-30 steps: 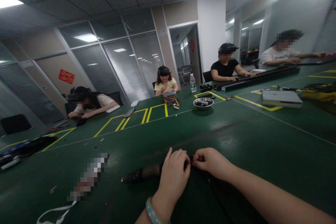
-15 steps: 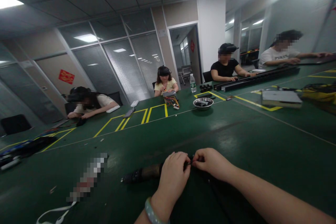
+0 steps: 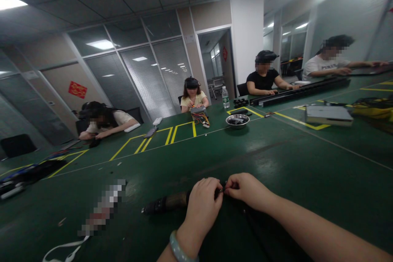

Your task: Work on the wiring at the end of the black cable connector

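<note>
Gripping the tool (image 3: 175,202) on the table (image 3: 172,163), the left hand (image 3: 203,204) sat beside the right hand (image 3: 245,189), which pinched a small part (image 3: 223,190) too dim to identify. Both holds were set; work seemed unfinished.

A green table (image 3: 147,168) carries a dark tool (image 3: 172,202) at eleven o'clock, a bowl (image 3: 238,124) at one and a box (image 3: 328,115) at two.

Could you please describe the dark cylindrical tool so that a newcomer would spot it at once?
Over the green table, find the left hand with a pale bangle at its wrist. The dark tool lies partly hidden by that hand, its body reaching leftward. Unlike the pale, blurred item with a white cord farther left, it has a small metal tip.
</note>
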A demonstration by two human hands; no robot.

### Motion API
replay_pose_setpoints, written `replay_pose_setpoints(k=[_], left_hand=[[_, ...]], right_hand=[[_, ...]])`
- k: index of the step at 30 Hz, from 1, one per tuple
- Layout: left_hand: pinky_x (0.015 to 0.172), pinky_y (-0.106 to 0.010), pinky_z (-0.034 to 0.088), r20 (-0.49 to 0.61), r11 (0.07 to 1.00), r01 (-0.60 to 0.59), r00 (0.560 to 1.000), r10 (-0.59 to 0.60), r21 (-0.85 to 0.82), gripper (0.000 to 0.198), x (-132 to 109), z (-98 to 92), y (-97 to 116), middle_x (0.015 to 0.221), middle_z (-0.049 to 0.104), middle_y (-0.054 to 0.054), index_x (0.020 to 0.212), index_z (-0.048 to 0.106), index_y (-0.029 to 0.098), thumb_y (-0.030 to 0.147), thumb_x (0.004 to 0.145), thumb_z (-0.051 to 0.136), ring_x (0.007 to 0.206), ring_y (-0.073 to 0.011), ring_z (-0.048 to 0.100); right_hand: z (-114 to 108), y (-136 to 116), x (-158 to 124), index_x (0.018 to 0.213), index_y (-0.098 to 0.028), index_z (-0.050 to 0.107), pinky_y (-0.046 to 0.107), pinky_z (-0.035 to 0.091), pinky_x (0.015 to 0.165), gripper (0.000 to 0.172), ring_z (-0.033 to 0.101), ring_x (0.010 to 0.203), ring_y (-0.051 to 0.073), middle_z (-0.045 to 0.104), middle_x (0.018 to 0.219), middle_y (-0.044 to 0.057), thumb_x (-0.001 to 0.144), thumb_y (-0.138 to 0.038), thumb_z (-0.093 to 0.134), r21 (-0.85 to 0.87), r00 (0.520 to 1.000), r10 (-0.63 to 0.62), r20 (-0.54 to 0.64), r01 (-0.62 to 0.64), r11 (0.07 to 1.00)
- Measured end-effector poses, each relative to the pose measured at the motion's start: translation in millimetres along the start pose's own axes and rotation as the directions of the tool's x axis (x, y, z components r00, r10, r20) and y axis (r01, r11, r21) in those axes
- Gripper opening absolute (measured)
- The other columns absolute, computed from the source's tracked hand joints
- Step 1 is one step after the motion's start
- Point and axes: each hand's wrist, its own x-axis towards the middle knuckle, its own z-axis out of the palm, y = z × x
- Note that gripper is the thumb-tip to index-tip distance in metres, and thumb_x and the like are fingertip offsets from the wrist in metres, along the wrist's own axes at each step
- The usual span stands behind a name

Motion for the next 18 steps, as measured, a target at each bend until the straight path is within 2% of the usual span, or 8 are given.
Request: replay_pose_setpoints(k=[18], left_hand=[[0.083,-0.036,0.042,-0.024,0.999,-0.038,0.999,0.038,-0.013,0.012,-0.3,-1.3,-0.1,0.095,0.064,0.0,0.088,0.059,0.024,0.016,0.081,0.054,0.09,-0.0199,0.058]], right_hand=[[1.5,3.7,1.7,0.082,-0.02,0.072,0.021,0.04,0.057,0.013,0.062,0.066,0.014,0.07,0.075,0.0,0.08,-0.031,0.063,-0.007,1.0,-0.022,-0.02,0.022,1.0]])
